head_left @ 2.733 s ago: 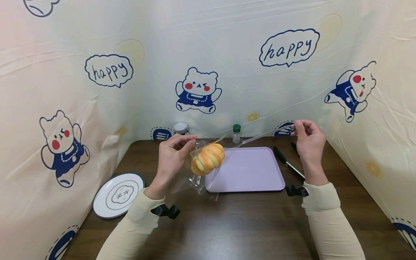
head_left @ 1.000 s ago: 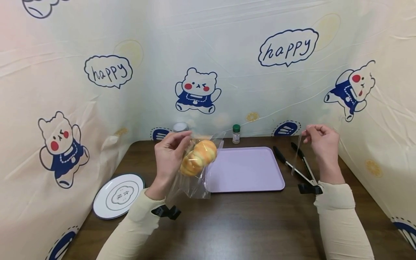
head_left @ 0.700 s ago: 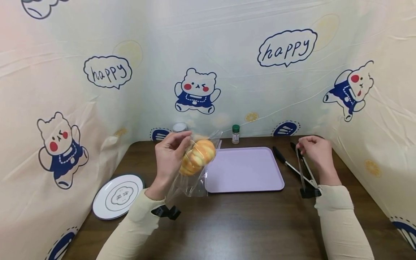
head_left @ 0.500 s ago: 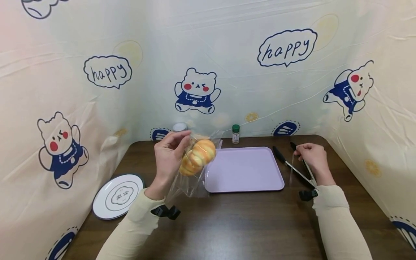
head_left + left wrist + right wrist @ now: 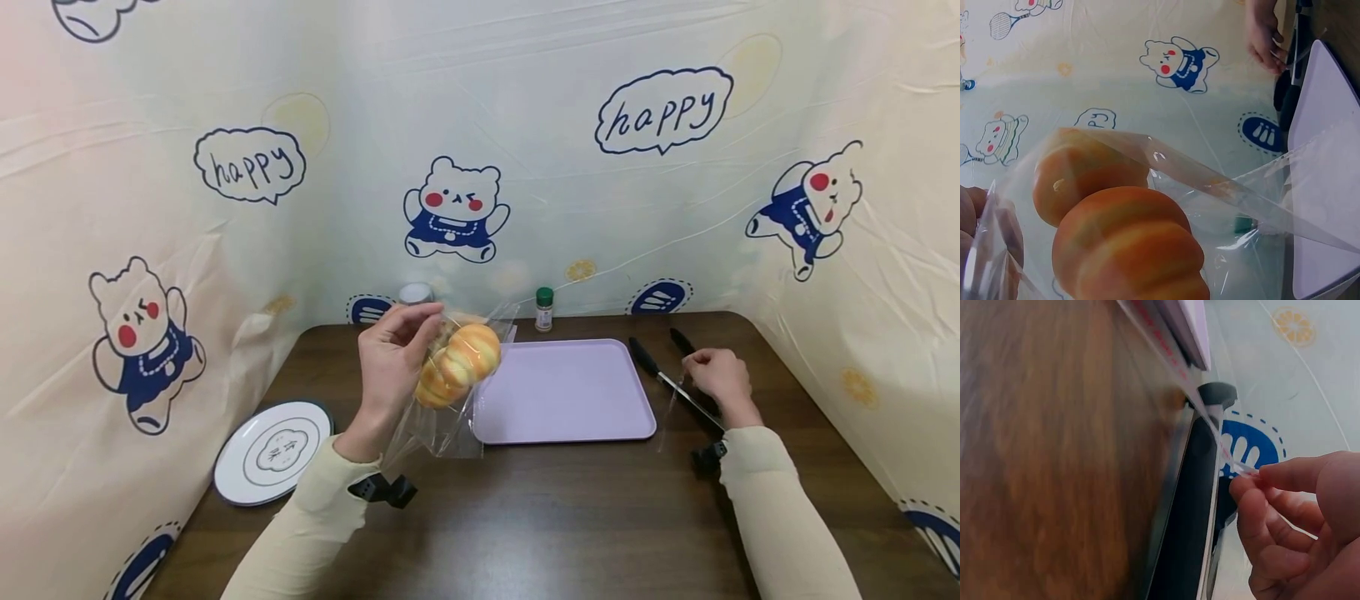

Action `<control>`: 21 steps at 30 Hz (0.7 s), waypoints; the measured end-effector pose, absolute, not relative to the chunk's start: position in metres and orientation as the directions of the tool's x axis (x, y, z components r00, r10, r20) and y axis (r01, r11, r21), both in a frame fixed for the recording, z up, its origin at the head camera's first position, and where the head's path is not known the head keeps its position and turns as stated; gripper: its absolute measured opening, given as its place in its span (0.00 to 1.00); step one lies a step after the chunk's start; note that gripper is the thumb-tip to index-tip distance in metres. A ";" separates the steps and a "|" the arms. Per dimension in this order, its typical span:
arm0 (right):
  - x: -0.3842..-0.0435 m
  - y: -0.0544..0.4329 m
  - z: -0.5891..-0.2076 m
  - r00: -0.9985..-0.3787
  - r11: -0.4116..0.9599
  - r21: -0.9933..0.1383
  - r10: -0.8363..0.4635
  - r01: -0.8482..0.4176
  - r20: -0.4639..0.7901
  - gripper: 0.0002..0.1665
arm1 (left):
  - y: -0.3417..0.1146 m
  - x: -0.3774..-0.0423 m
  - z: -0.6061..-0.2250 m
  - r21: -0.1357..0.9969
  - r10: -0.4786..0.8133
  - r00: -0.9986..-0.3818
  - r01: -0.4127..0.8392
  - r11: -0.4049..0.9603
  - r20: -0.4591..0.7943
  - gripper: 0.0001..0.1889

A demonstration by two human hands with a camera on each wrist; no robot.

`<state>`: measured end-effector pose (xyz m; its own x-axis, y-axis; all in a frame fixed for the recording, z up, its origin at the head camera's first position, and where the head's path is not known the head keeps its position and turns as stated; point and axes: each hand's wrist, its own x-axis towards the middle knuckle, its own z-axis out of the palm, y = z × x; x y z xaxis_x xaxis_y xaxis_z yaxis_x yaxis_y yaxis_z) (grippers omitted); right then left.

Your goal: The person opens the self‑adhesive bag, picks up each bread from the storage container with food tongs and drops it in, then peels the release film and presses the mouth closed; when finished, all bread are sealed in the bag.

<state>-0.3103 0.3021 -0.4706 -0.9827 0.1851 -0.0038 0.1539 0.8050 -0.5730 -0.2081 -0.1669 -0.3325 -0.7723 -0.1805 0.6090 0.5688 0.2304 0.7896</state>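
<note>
My left hand [image 5: 390, 358] pinches a clear plastic bag [image 5: 459, 437] by its edge, above the table. Inside the bag are orange-yellow ridged bread rolls [image 5: 463, 360]; the left wrist view shows two rounded bread pieces [image 5: 1125, 244] through the film. Over at the right, my right hand [image 5: 722, 382] pinches a thin clear plastic strip between thumb and forefinger. Red print runs along that strip [image 5: 1169, 353] in the right wrist view, and it hangs down to the left. Tongs [image 5: 647, 360] with black handles and metal arms lie under the right hand, partly hidden by it.
A lilac tray [image 5: 566, 392] lies mid-table, its left edge behind the bag. At the left is a white plate [image 5: 247, 467] with a dark rim. A green-capped bottle [image 5: 544, 310] and a grey-lidded jar [image 5: 416, 293] stand by the printed cloth backdrop.
The strip, earlier stretched from the bag to my right hand, is now apart from it. My right hand has moved right, then lower over the tongs. The bagged bread has shifted slightly left.
</note>
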 end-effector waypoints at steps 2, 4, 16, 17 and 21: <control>-0.309 0.305 -0.472 -0.981 0.806 -0.566 0.190 0.172 -0.028 0.22 | -0.167 -0.208 -0.333 0.791 -0.181 -0.773 0.570 0.224 0.608 0.10; -0.309 0.307 -0.473 -0.980 0.805 -0.564 0.197 0.183 -0.037 0.22 | -0.167 -0.208 -0.332 0.793 -0.183 -0.774 0.569 0.219 0.606 0.10; -0.303 0.313 -0.469 -0.977 0.793 -0.574 0.200 0.202 -0.069 0.24 | -0.168 -0.208 -0.332 0.791 -0.180 -0.774 0.567 0.229 0.607 0.10; -0.303 0.313 -0.469 -0.977 0.792 -0.575 0.204 0.204 -0.065 0.24 | -0.168 -0.208 -0.332 0.791 -0.180 -0.774 0.567 0.229 0.607 0.10; -0.303 0.311 -0.467 -0.972 0.790 -0.582 0.237 0.191 0.002 0.26 | -0.168 -0.208 -0.332 0.790 -0.174 -0.773 0.574 0.217 0.610 0.10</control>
